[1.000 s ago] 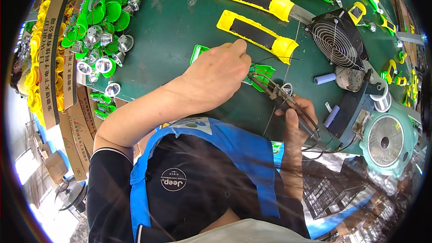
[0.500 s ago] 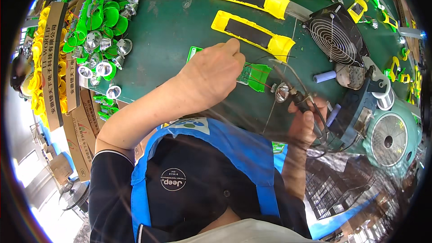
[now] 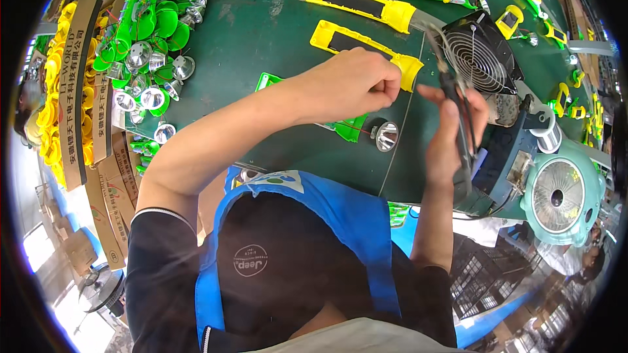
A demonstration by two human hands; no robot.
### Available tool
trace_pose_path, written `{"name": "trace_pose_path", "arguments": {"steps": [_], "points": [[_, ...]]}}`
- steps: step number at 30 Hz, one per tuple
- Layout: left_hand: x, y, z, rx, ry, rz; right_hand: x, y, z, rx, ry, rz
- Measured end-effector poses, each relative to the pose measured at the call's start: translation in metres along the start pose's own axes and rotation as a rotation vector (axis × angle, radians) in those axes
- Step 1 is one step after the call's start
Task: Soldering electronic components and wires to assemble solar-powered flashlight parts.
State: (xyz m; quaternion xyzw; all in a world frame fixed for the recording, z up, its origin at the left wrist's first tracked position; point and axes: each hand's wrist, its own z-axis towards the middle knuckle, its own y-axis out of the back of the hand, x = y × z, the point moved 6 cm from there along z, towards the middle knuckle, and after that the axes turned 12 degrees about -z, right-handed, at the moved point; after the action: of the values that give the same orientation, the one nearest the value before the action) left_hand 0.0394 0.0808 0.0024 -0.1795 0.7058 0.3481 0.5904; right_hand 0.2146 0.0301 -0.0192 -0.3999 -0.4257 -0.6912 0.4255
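My left hand [image 3: 356,85] is closed, its thumb and fingers pinched beside the right end of the nearer yellow housing [image 3: 409,68]. Whatever it may pinch is hidden. Under that hand and forearm lies a green lamp housing [image 3: 353,128], only its two ends showing. A thin red wire runs from it to a silver reflector [image 3: 386,136] on the table. My right hand [image 3: 454,127] grips a soldering iron [image 3: 463,137], its tip raised up and away; the iron is blurred by motion. A second yellow housing [image 3: 356,1] with a black panel lies farther back.
A black fan with a wire grille [image 3: 481,49] stands at the back right, near a solder reel [image 3: 548,138] and a round green fan [image 3: 557,196]. A purple battery cell [image 3: 479,159] sits by my right hand. Green housings with reflectors [image 3: 154,62] are heaped at left, beside cardboard boxes [image 3: 78,91].
My left hand has moved right, toward the end of the yellow housing. My right hand has lifted the soldering iron away from the green housing. The reflector has shifted left.
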Motion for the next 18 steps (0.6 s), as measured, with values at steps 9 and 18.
{"name": "trace_pose_path", "arguments": {"steps": [9, 18], "points": [[0.027, 0.049, -0.049, -0.310, 0.173, -0.214, 0.004, -0.042, 0.005, 0.191, 0.342, -0.325], [0.024, 0.047, -0.029, -0.179, -0.095, 0.282, -0.006, 0.008, -0.013, 0.144, -0.236, 0.087]]}}
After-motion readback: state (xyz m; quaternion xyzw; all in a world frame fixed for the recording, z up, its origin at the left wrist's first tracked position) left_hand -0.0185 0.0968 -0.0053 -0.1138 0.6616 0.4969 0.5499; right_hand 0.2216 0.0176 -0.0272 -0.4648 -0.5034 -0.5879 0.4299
